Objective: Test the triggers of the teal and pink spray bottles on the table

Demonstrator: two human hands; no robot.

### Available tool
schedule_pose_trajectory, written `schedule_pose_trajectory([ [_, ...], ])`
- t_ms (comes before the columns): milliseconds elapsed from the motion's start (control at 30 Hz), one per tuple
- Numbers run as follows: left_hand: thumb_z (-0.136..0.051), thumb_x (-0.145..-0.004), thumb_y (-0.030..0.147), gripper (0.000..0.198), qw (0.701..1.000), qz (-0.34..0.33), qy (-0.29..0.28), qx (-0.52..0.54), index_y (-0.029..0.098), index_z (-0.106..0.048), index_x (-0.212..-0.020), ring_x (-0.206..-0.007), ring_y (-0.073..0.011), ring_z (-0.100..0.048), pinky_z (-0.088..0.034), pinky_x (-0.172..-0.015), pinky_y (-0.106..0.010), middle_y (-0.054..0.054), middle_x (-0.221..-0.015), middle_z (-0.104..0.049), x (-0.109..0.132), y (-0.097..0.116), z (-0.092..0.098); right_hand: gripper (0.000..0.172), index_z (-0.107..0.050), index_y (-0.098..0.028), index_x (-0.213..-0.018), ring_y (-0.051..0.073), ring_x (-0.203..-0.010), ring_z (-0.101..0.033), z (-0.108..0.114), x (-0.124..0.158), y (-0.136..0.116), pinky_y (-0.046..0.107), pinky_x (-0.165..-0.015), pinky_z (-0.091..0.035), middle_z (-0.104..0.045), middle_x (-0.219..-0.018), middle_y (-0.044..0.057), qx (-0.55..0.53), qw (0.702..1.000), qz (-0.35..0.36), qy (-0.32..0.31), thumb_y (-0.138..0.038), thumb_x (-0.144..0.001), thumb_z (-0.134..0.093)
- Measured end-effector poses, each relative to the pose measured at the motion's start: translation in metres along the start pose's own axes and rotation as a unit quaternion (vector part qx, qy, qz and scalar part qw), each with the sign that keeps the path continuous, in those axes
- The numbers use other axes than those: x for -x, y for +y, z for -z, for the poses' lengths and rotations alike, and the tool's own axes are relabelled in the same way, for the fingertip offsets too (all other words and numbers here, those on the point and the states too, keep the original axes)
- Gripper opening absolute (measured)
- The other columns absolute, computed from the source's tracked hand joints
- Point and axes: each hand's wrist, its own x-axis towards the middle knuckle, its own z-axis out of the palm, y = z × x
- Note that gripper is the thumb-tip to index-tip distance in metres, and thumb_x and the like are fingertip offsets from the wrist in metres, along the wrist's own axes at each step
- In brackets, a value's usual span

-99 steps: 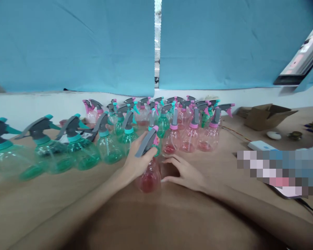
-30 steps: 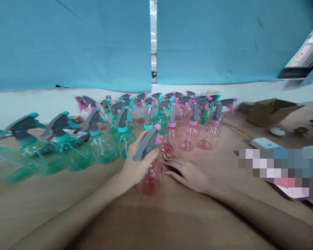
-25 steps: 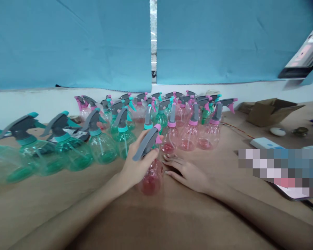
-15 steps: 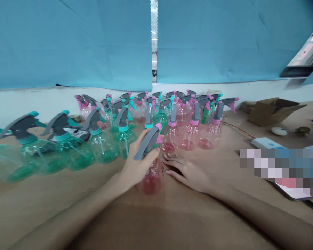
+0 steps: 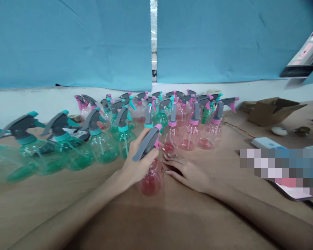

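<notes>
My left hand point(image 5: 139, 158) is wrapped round the neck of a pink spray bottle point(image 5: 150, 180) with a grey and pink trigger head. The bottle stands on the table point(image 5: 172, 222), some red-tinted liquid or base showing at its bottom. A fingertip shows by the pink trigger. Just right of the bottle, my right hand point(image 5: 189, 173) lies palm down on the table, fingers stretched out and holding nothing. Behind it stands a row of pink spray bottles point(image 5: 189, 135). Green spray bottles point(image 5: 103, 147) line the left side, the nearest ones in a slanting row.
More pink and green spray bottles crowd the back by the wall, under a blue curtain point(image 5: 94, 45). To the right are an open cardboard box point(image 5: 271, 113), a white mouse-like object point(image 5: 279, 131), a white box point(image 5: 268, 143), a thin cable and a partly blurred-out device.
The pink trigger on the held bottle has moved in towards the neck, with a fingertip now at it. The bottle and my right hand stay in place.
</notes>
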Motion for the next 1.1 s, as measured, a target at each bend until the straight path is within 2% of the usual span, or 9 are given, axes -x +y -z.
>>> schedule_pose_trajectory([
  [200, -0.049, -0.072, 0.011, 0.014, 1.000, 0.001, -0.003, -0.008, 0.023, -0.048, -0.080, -0.055, -0.0116, -0.042, -0.034, -0.054, -0.026, 0.005, -0.066, -0.049, 0.0015, 0.0016, 0.0015, 0.039, -0.050, -0.018, -0.127, 0.022, -0.122, -0.047, -0.0015, -0.0002, 0.0018, 0.042, -0.104, -0.037, -0.055, -0.129, 0.009, 0.011, 1.000, 0.003, -0.006, -0.035, -0.093, -0.043],
  [367, -0.050, -0.072, 0.014, 0.029, 1.000, 0.010, 0.011, -0.011, 0.024, -0.049, -0.099, -0.056, -0.0128, -0.044, -0.037, -0.056, -0.027, 0.005, -0.066, -0.049, 0.0029, -0.0020, -0.0018, 0.038, -0.050, -0.020, -0.127, 0.022, -0.122, -0.048, -0.0019, 0.0002, 0.0021, 0.043, -0.103, -0.038, -0.056, -0.129, 0.008, 0.011, 1.000, 0.011, 0.005, -0.036, -0.093, -0.042],
  [500, -0.050, -0.073, 0.013, 0.036, 1.000, 0.013, 0.021, -0.012, 0.023, -0.049, -0.108, -0.054, -0.0100, -0.039, -0.034, -0.053, -0.024, 0.005, -0.070, -0.047, 0.0047, -0.0036, -0.0044, 0.038, -0.050, -0.019, -0.127, 0.022, -0.121, -0.048, -0.0016, -0.0001, 0.0017, 0.043, -0.104, -0.037, -0.056, -0.128, 0.008, 0.016, 1.000, 0.009, 0.002, -0.035, -0.094, -0.042],
  [733, -0.052, -0.074, 0.013, 0.035, 0.999, 0.005, 0.031, -0.017, 0.021, -0.052, -0.108, -0.055, -0.0089, -0.037, -0.034, -0.051, -0.022, 0.006, -0.067, -0.044, 0.0047, -0.0045, -0.0049, 0.039, -0.049, -0.017, -0.128, 0.021, -0.122, -0.047, -0.0008, -0.0002, 0.0016, 0.042, -0.104, -0.037, -0.055, -0.129, 0.009, 0.022, 1.000, 0.006, -0.006, -0.035, -0.093, -0.043],
  [1000, -0.051, -0.076, 0.014, 0.035, 0.999, 0.003, 0.029, -0.024, 0.023, -0.050, -0.111, -0.062, -0.0103, -0.044, -0.039, -0.060, -0.025, 0.003, -0.081, -0.052, 0.0048, -0.0054, -0.0050, 0.038, -0.050, -0.019, -0.127, 0.022, -0.122, -0.048, -0.0002, -0.0001, 0.0008, 0.043, -0.104, -0.038, -0.056, -0.129, 0.008, 0.021, 1.000, 0.007, -0.005, -0.035, -0.094, -0.042],
  [1100, -0.050, -0.077, 0.014, 0.035, 0.999, 0.005, 0.025, -0.025, 0.023, -0.049, -0.110, -0.062, -0.0106, -0.044, -0.039, -0.060, -0.025, 0.003, -0.080, -0.052, 0.0047, -0.0054, -0.0052, 0.038, -0.050, -0.019, -0.127, 0.021, -0.122, -0.048, 0.0001, -0.0001, 0.0003, 0.042, -0.104, -0.038, -0.055, -0.129, 0.008, 0.016, 1.000, 0.006, -0.003, -0.035, -0.093, -0.042],
])
